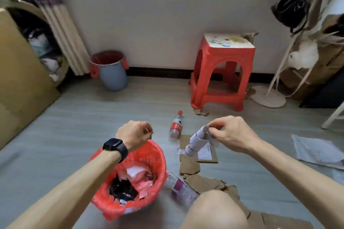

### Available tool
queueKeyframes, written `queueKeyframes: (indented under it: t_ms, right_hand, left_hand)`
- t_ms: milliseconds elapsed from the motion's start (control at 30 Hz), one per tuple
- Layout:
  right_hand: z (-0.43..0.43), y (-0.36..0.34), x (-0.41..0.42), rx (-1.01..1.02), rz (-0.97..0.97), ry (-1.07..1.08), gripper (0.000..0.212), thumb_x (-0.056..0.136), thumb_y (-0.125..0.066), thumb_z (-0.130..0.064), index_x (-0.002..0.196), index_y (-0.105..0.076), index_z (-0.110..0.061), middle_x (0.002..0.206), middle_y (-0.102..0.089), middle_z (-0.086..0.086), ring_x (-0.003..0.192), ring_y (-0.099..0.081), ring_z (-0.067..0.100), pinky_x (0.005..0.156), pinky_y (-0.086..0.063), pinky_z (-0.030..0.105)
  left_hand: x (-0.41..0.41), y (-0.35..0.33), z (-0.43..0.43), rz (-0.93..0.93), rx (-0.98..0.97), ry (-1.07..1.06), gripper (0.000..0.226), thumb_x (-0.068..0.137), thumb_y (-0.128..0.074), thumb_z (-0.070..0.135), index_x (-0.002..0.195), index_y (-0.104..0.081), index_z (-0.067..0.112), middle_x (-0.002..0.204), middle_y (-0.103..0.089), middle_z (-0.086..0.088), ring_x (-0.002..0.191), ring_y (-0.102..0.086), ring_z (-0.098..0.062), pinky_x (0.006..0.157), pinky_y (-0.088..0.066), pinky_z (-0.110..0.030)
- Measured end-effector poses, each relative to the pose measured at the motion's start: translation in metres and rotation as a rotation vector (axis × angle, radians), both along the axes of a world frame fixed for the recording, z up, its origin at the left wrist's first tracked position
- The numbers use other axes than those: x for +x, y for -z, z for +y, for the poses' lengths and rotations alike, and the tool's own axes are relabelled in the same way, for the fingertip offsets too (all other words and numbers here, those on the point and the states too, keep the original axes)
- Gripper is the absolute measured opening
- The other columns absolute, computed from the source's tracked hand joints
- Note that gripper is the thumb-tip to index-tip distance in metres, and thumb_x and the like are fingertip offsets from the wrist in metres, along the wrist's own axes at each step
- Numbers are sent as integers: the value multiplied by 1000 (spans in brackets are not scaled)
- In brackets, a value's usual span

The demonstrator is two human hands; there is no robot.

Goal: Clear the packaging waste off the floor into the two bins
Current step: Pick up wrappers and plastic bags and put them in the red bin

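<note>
While the right hand (230,135) pinches the top of a white paper roll (197,141) above the cardboard scraps (188,167), the left hand (133,133) hovers over the red basket (161,163), fingers curled; whether it holds anything cannot be told.

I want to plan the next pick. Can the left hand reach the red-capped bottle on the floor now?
Probably yes. The red-capped bottle lies on open floor just beyond the left hand, with nothing between them. Whether its curled fingers hold something, I cannot tell.
</note>
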State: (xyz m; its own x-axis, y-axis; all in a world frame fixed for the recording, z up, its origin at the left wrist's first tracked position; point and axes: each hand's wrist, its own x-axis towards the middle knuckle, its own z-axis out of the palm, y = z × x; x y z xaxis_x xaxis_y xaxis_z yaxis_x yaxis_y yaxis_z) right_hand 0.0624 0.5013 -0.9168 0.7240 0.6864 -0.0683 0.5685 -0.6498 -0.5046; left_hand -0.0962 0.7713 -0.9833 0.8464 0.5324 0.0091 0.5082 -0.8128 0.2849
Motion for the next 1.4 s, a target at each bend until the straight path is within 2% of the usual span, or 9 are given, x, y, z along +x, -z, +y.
queueKeyframes:
  t_ms: [100, 267, 400, 567, 733, 867, 1033, 1200, 1400]
  right_hand:
    - [61, -3, -33, -19, 8, -126, 18, 89, -60, -33, 88, -78, -35, 83, -75, -12, 72, -64, 7, 71, -55, 28]
    - [131, 3, -72, -127, 123, -316, 29, 92, -61, -45, 116, -69, -31, 103, -77, -5, 70, -69, 9, 68, -55, 21]
    - [149, 15, -78, -227, 86, -343, 46, 92, -56, -52, 135, -56, -35, 121, -70, -5, 97, -65, 16, 94, -50, 29]
    - [111, 9, -67, -222, 81, -272, 37, 94, -58, -42, 130, -61, -35, 122, -69, -9, 108, -64, 14, 91, -47, 24]
    - [18, -2, -42, -186, 88, -130, 28, 95, -58, -43, 122, -64, -38, 114, -69, -16, 98, -64, -1, 88, -51, 20]
    - [-81, -17, -30, -155, 32, 61, 26, 95, -59, -44, 119, -66, -38, 111, -68, -20, 97, -64, -5, 88, -50, 17]
    - [-200, -21, -31, -13, 1, 385, 22, 94, -62, -42, 115, -68, -40, 108, -68, -22, 96, -62, -8, 91, -52, 22]
    - [-297, -7, -58, 232, -49, 725, 16, 94, -67, -26, 107, -72, -32, 100, -70, -22, 93, -60, -17, 75, -41, 0]
    - [-364, 53, -76, 315, 67, 942, 19, 92, -67, -26, 107, -69, -37, 100, -71, -23, 92, -62, -14, 88, -50, 12]
  left_hand:
    - [-41, 8, 25, 45, -47, -87, 14, 87, -62, 45, 91, -71, 36, 85, -73, 19, 84, -69, -9, 69, -54, -26]
    - [-84, 32, 47, 171, -138, -119, 22, 88, -58, 40, 105, -71, 36, 98, -74, 16, 96, -69, -11, 79, -55, -27]
    - [-99, 39, 56, 228, -186, -127, 31, 88, -53, 32, 115, -68, 36, 112, -72, 11, 100, -67, -14, 83, -55, -29]
    - [-81, 25, 49, 179, -184, -65, 34, 86, -49, 41, 115, -66, 40, 112, -72, 15, 102, -67, -16, 85, -56, -33]
    - [-15, -5, 0, 70, -209, 126, 35, 86, -47, 43, 118, -62, 41, 111, -72, 16, 101, -67, -17, 85, -56, -34]
    - [56, -28, -70, 5, -228, 359, 30, 93, -51, 40, 121, -62, 39, 114, -69, 17, 101, -65, -12, 85, -54, -30]
    - [131, -54, -185, -38, -244, 619, 27, 91, -54, 40, 117, -62, 42, 112, -69, 18, 101, -66, -11, 88, -55, -35]
    - [174, -71, -312, 55, -203, 845, 28, 91, -53, 38, 117, -62, 42, 110, -69, 16, 100, -66, -15, 86, -56, -34]
    - [205, -44, -403, 171, -142, 974, 31, 88, -49, 41, 118, -60, 45, 110, -69, 16, 101, -65, -14, 88, -55, -34]
